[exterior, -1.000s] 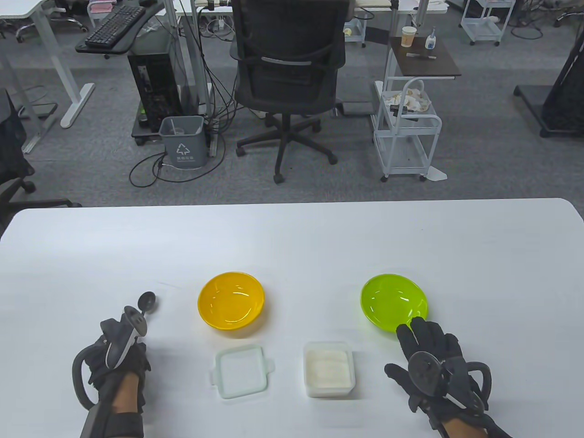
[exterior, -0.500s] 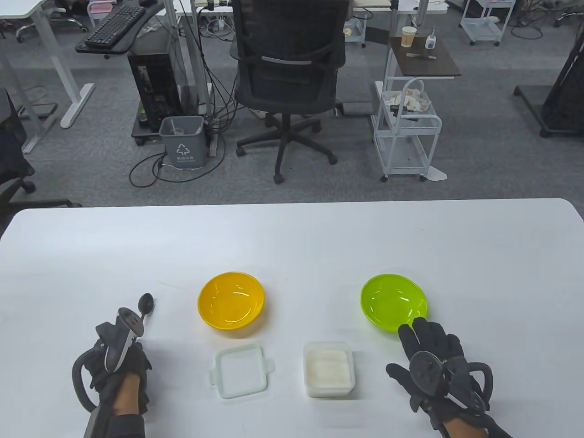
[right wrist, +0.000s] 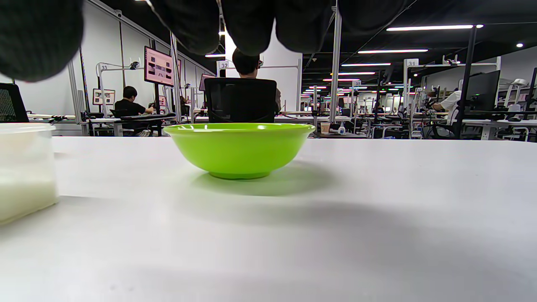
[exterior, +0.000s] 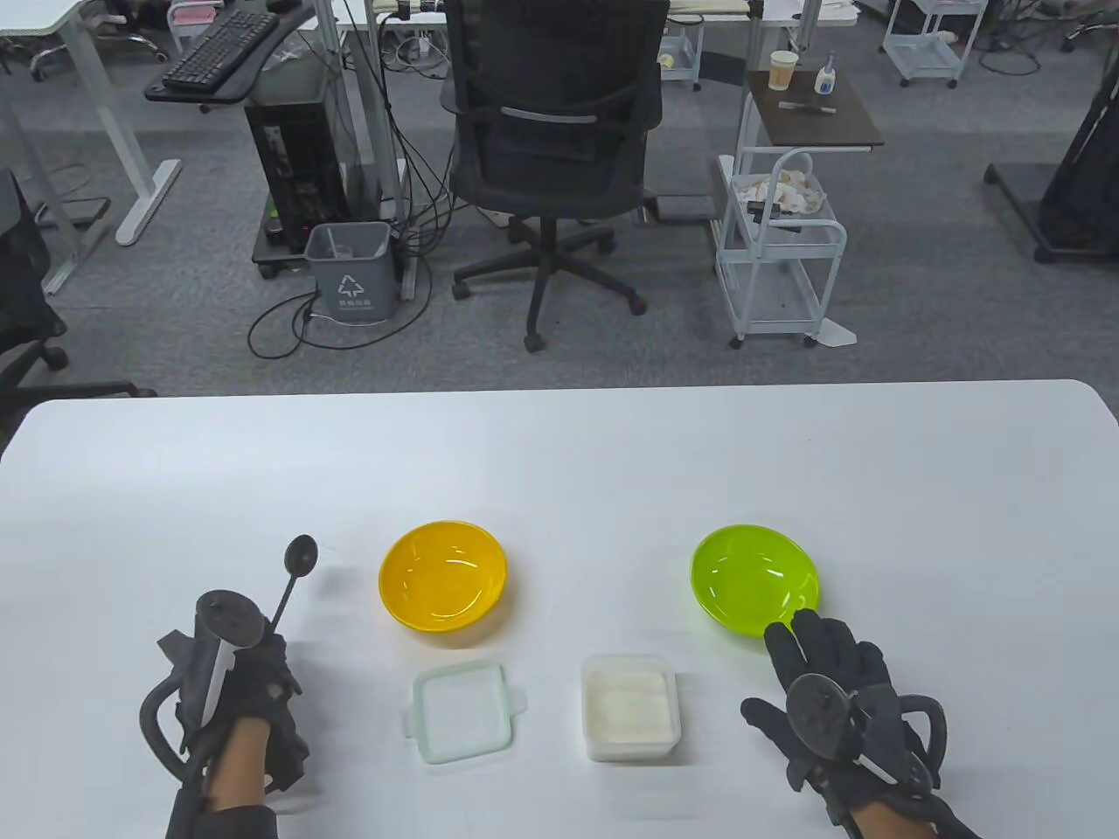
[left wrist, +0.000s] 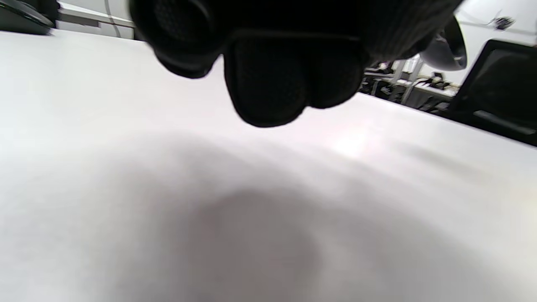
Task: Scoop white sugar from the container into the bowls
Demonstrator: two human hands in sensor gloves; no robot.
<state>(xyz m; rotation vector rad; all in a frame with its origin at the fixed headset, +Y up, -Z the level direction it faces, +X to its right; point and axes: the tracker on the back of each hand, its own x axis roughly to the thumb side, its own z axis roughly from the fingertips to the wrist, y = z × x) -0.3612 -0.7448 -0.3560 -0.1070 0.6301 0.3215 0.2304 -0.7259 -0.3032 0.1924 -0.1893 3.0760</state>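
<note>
The left hand (exterior: 240,690) grips a spoon (exterior: 293,577) by the lower end of its handle, fingers curled round it. The handle's long axis runs up and slightly right from the fist, and the round spoon head stands at the far end, off the tabletop (exterior: 559,454). In the left wrist view the curled fingers (left wrist: 268,79) fill the top and the shiny spoon head (left wrist: 447,50) peeks out at the upper right.

The sugar container (exterior: 630,706) — open, white sugar inside — sits near the front edge between the two hands, to the right of the left hand and well apart from it. Its lid (exterior: 461,712) lies flat just beside it on the left, directly between the spoon hand and the sugar. So the coming reach likely goes rightward across the lid, with the spoon head swung round from pointing away to pointing right and down into the sugar.

The right hand (exterior: 830,690) is nearer the container but holds nothing: it rests palm down with fingers spread, the fingertips at the near rim of the green bowl (exterior: 756,578); whether they touch it I cannot tell. The right wrist view shows that bowl (right wrist: 239,149) upright and the container wall (right wrist: 25,172) at the left edge.

The orange bowl (exterior: 443,572) stands beyond the lid, closest to the spoon head. Both bowls look to have no sugar in them yet.
</note>
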